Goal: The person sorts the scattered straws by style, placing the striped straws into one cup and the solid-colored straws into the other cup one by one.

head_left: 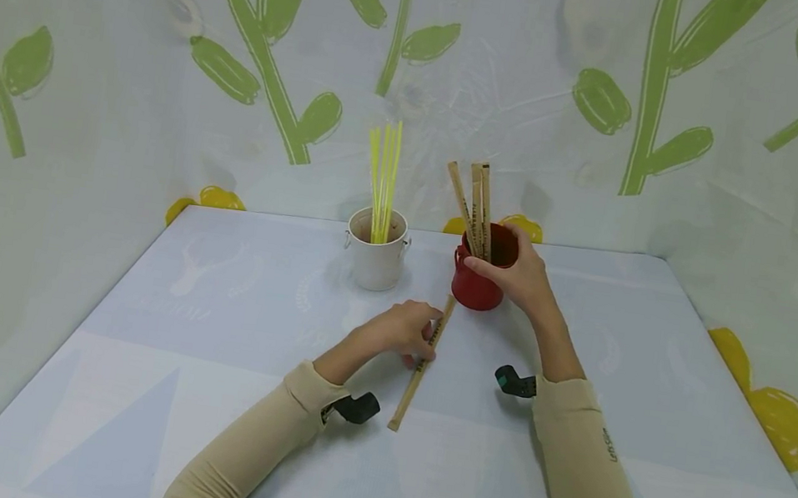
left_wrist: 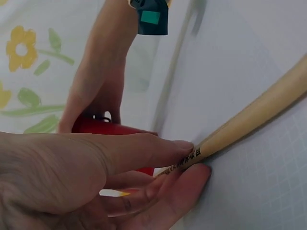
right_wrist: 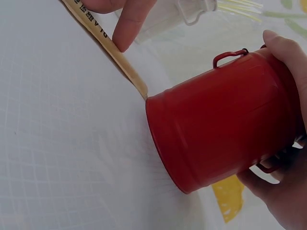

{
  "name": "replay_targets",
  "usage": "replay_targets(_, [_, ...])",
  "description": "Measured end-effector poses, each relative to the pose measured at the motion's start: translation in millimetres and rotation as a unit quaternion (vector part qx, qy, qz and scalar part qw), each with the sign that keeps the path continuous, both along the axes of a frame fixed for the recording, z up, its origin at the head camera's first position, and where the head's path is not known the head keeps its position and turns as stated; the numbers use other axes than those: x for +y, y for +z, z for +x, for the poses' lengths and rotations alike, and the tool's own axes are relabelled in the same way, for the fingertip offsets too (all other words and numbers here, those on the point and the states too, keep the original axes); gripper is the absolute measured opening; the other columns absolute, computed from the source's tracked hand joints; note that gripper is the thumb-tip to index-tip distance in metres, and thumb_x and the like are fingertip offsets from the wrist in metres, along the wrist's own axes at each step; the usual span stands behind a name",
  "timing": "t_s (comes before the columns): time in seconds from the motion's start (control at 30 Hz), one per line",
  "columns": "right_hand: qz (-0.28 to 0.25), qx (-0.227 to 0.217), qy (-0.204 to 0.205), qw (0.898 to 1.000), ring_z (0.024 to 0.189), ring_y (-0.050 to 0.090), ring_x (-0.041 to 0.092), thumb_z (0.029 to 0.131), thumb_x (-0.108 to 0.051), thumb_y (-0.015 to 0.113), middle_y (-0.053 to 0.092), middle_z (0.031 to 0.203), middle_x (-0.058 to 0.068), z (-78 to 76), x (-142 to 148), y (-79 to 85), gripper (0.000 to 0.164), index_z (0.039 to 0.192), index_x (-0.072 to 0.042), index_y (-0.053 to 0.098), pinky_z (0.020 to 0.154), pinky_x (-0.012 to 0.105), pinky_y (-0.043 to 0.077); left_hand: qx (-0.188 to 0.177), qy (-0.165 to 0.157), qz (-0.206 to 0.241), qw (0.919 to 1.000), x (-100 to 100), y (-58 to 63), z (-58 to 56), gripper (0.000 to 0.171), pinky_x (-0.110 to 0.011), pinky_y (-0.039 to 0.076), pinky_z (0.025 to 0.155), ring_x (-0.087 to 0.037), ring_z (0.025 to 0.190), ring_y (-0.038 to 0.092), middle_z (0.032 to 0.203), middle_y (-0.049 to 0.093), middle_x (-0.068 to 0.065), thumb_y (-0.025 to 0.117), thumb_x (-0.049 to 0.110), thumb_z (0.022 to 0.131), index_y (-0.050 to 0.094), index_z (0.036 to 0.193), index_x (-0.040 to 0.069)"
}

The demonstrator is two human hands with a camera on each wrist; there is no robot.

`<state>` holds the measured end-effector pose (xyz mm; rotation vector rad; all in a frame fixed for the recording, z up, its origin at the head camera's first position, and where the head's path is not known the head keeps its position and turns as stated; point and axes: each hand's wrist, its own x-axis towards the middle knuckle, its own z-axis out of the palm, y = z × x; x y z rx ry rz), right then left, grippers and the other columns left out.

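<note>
My left hand [head_left: 399, 329] pinches a slim brown paper-wrapped stick [head_left: 409, 395] between thumb and fingers. Dark print runs along the wrapper, and the stick lies slantwise low over the table. Its far end comes right to the base of a small red metal bucket [head_left: 474, 294]. The right hand [head_left: 522, 275] grips that bucket by its upper part, thumb on the near side and fingers around the far rim. Several more brown wrapped sticks [head_left: 481, 209] stand in the bucket, leaning left. In the right wrist view the red bucket [right_wrist: 216, 124] shows its side handles.
A white bucket [head_left: 375, 267] with several thin yellow sticks [head_left: 382, 179] stands left of the red one, near the table's back edge. Behind it hangs a flower-printed sheet [head_left: 496, 85]. Pale patterned cloth covers the table [head_left: 213, 393].
</note>
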<state>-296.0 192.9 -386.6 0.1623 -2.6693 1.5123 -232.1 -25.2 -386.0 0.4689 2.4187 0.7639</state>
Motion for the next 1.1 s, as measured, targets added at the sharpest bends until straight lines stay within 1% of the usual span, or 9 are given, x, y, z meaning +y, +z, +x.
replay_targets(0.17, [-0.005, 0.002, 0.001, 1.0, 0.135, 0.04, 0.025, 0.071, -0.062, 0.078, 0.043, 0.147, 0.005, 0.4, -0.2, 0.4, 0.103, 0.151, -0.022, 0.027, 0.104, 0.054, 0.045, -0.007, -0.006, 0.001, 1.0, -0.9, 0.4, -0.7, 0.069, -0.024, 0.057, 0.06, -0.015, 0.07, 0.066, 0.094, 0.061, -0.008, 0.076, 0.008, 0.085, 0.045, 0.146, 0.01])
replay_targets(0.47, [-0.003, 0.003, 0.001, 1.0, 0.134, 0.041, 0.025, 0.072, -0.061, 0.078, 0.044, 0.146, 0.005, 1.2, -0.8, 0.5, 0.101, 0.15, -0.022, 0.028, 0.103, 0.054, 0.046, -0.003, -0.008, -0.007, 0.9999, -0.5, -0.9, -0.7, 0.069, -0.024, 0.057, 0.06, -0.015, 0.069, 0.066, 0.095, 0.061, -0.007, 0.075, 0.007, 0.086, 0.044, 0.147, 0.011])
replay_targets(0.7, [-0.006, 0.007, 0.004, 1.0, 0.133, 0.041, 0.025, 0.073, -0.06, 0.078, 0.045, 0.146, 0.004, 2.2, -1.4, 1.1, 0.099, 0.149, -0.022, 0.028, 0.103, 0.054, 0.046, 0.019, -0.01, -0.027, 0.9994, 0.0, -2.3, -0.1, 0.069, -0.023, 0.055, 0.059, -0.013, 0.065, 0.065, 0.092, 0.062, -0.005, 0.077, 0.014, 0.085, 0.045, 0.146, 0.013])
replay_targets(0.87, [-0.008, 0.007, 0.004, 1.0, 0.133, 0.041, 0.024, 0.072, -0.06, 0.078, 0.045, 0.145, 0.004, 1.9, -1.8, 1.4, 0.098, 0.149, -0.023, 0.029, 0.103, 0.053, 0.047, 0.025, -0.014, -0.025, 0.9993, -0.9, -2.0, -0.8, 0.067, -0.023, 0.054, 0.059, -0.013, 0.06, 0.066, 0.089, 0.064, -0.004, 0.076, 0.015, 0.086, 0.045, 0.145, 0.012])
replay_targets(1.1, [-0.008, 0.004, 0.003, 1.0, 0.134, 0.041, 0.024, 0.072, -0.06, 0.078, 0.045, 0.146, 0.004, 2.0, -1.4, 0.9, 0.099, 0.149, -0.023, 0.029, 0.103, 0.054, 0.046, 0.02, -0.014, -0.02, 0.9995, -2.3, 0.3, -1.4, 0.065, -0.024, 0.054, 0.061, -0.014, 0.062, 0.065, 0.097, 0.064, -0.006, 0.074, 0.016, 0.087, 0.045, 0.145, 0.012])
